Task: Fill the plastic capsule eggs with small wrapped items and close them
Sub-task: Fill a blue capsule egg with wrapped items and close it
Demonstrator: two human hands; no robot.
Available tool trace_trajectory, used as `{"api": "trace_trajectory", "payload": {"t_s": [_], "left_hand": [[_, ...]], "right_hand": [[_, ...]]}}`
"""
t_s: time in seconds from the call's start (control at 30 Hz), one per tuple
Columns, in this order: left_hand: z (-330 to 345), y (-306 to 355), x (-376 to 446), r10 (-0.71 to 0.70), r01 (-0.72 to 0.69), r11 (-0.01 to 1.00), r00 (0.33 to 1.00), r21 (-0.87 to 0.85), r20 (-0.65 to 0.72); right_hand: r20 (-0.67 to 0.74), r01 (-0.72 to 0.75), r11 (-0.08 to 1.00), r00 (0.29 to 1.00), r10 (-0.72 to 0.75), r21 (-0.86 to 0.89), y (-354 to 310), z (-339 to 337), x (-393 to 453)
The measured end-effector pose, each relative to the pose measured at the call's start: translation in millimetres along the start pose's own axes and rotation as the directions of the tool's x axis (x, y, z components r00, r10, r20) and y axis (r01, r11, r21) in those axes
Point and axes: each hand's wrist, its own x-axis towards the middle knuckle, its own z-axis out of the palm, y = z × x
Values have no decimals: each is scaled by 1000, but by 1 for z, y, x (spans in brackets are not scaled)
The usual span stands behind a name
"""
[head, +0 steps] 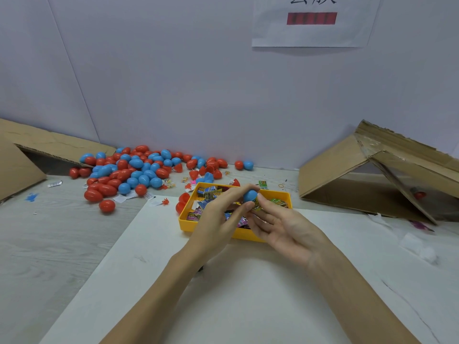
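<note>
blue egg [249,195]: held up over the yellow tray [184,220], pinched between thumb and fingertips of the left hand [218,214], rounded end showing; whether it is a half or a whole egg cannot be told from here

right hand [278,225]: palm up just beside the egg, fingers loosely bent, the fingertips meeting a small yellow-green wrapped sweet [255,206] right under the egg; looks like it is feeding the sweet in, though how firmly it grips is unclear

yellow tray: sits at the far edge of the white sheet [248,294], directly under both hands, likely so a dropped piece falls back in; holds a jumble of small wrapped sweets [210,192] in mixed colours

red egg halves [182,202]: lying against the tray's left side, within easy reach

heap of red and blue eggs [134,170]: spread on the table by the back wall, left of the tray; loose wrappers and tiny toys scattered around it

cardboard boxes: one tipped open at left [19,165], one at right [372,175], the right one apparently there to take finished eggs

paper notice [313,23]: stuck on the wall above
</note>
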Motion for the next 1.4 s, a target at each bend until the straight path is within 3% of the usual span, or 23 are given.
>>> {"api": "trace_trajectory", "payload": {"t_s": [0.4,0.73,0.87,0.93,1.1,1.4], "left_hand": [[0,9,-1,75,-80,996,990,-36,-119],[-11,5,-1,102,-101,995,992,20,-75],[-9,0,-2,130,-123,985,990,124,-46],[-5,1,-1,89,-87,994,995,69,-41],[2,6,0,-52,55,990,998,-133,25],[-3,6,3,-130,121,985,989,-122,-70]], "right_hand": [[25,290,951,957,-289,-108,2,9,-5],[43,103,983,994,-98,-152,-2,10,-9],[12,2,996,1000,-1,-84,-4,9,-9],[1,-16,999,1000,16,-46,-5,7,-8],[-11,-20,1000,1000,20,-17,-7,5,-7],[-26,150,953,986,-162,-262,1,5,-5]]}}
